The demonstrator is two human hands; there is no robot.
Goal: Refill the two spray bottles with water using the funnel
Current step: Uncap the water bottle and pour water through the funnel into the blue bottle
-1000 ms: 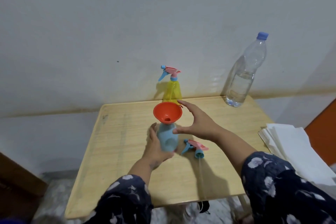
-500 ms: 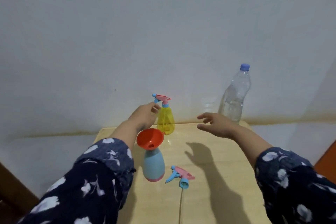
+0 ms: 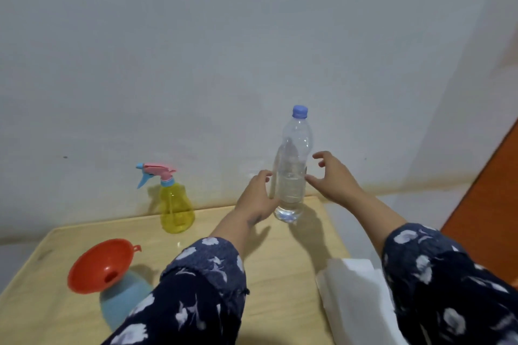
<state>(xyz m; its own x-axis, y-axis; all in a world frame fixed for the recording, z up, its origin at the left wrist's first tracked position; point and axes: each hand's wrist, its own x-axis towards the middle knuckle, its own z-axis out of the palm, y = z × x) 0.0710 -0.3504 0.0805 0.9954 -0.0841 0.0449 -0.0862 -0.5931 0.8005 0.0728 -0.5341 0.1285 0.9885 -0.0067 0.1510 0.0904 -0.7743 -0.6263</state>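
The water bottle point(image 3: 291, 176) stands capped at the table's point(image 3: 280, 266) far edge; both hands, left point(image 3: 256, 199) and right point(image 3: 332, 176), have just left the funnel-topped blue spray bottle point(image 3: 123, 308), now spread around it, ungripped.

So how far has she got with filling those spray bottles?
Early days. Done: the orange funnel sits in the open neck of the blue spray bottle. In hand: the left hand and right hand flank the capped water bottle, neither clearly gripping it. Left: uncap, pour, refit the sprayer, then do the yellow spray bottle, whose sprayer is on.
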